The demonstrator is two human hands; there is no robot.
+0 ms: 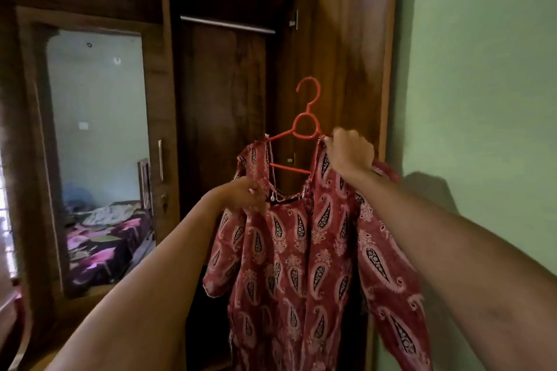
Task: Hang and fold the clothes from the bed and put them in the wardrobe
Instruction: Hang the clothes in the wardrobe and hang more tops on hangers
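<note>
A: Where is the red paisley garment (301,265) to be found?

B: It is held up in front of the open wardrobe (223,105), draped on an orange plastic hanger (306,125). The hanger's hook is seen free, well below the metal rail (226,23).

A: And how are the hands placed?

B: The right hand (351,153) is clenched round the garment's shoulder where it lies over the hanger's arm, with its fingers (346,135) curled over the cloth. On the other side, lower down, the edge of the neckline is pinched by the left hand (241,194).

A: What is seen around?

B: The wardrobe's open door (352,54) is seen just behind the right hand. Beside it is a green wall (482,69), on which a shadow is cast. To the left, a closed door is fitted with a mirror (96,144) and a metal handle (160,159). A bed (102,244) with a pink-and-dark cover is reflected in the glass.

A: Is anything in the way?

B: The lower part of the open compartment is hidden by the hanging cloth and both forearms — what lies there cannot be told.
</note>
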